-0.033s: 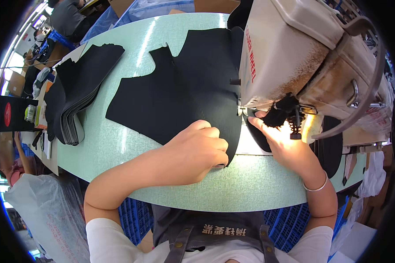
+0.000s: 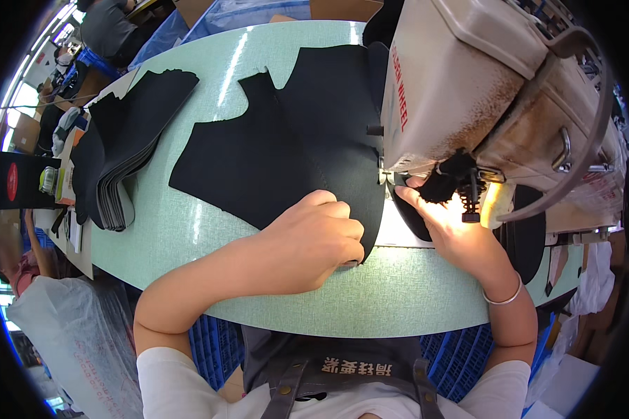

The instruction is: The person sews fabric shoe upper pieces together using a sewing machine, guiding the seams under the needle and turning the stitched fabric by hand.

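Black panel (image 2: 279, 140): flat from dial centre to 12 o'clock, its right edge at the presser foot (image 2: 385, 176). Left hand (image 2: 314, 241): at panel's 5 o'clock, fingers curled together, pinching the near edge. Right hand (image 2: 444, 227): 3 o'clock, beside the foot, over black material; fingers partly hidden, pinch cannot be told. Sewing machine (image 2: 461, 91): 2 o'clock. Stacked black pieces (image 2: 126, 153): near 10 o'clock, on green table (image 2: 370, 300).

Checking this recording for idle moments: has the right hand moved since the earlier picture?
No, not visibly: the right hand keeps the same place, just right of and below the sewing machine's presser foot.
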`<action>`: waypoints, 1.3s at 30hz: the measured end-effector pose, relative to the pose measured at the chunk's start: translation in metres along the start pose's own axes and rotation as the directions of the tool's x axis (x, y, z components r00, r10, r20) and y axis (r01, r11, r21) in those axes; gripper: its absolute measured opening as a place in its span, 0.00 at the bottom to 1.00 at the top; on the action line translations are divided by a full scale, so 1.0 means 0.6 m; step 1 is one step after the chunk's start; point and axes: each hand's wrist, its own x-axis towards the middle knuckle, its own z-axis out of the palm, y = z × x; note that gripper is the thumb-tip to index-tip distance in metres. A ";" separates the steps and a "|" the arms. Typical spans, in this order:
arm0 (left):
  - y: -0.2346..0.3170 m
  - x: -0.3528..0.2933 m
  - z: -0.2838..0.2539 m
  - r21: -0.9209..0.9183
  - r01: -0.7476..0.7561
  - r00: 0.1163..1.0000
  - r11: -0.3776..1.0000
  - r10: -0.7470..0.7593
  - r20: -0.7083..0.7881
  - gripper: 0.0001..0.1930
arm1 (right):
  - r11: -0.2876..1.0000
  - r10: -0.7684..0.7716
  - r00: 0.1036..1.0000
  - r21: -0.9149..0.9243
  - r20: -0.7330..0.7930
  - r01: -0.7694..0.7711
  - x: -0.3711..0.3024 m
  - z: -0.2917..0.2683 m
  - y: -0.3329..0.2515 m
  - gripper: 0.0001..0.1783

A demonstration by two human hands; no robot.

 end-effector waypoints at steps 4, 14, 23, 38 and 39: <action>0.000 0.005 0.002 0.043 -0.004 0.999 0.999 0.006 -0.045 0.03 | 0.997 0.005 1.000 0.072 0.030 -0.007 0.000 0.002 0.003 0.28; -0.007 0.019 0.019 0.167 -0.005 0.969 0.986 0.046 -0.243 0.10 | 0.987 -0.016 1.000 0.160 0.013 0.014 0.004 -0.003 0.007 0.26; -0.024 0.030 0.024 0.274 -0.001 0.948 0.962 0.088 -0.305 0.13 | 0.987 0.007 1.000 0.158 -0.012 -0.005 0.000 0.023 0.028 0.16; -0.018 0.051 0.056 0.533 0.154 0.869 0.832 0.142 -0.473 0.05 | 0.987 0.060 0.972 0.131 0.225 -0.091 -0.003 0.008 0.033 0.25; -0.018 0.053 0.058 0.534 0.162 0.862 0.830 0.145 -0.485 0.04 | 0.987 0.061 0.972 0.132 0.226 -0.093 -0.004 0.009 0.032 0.25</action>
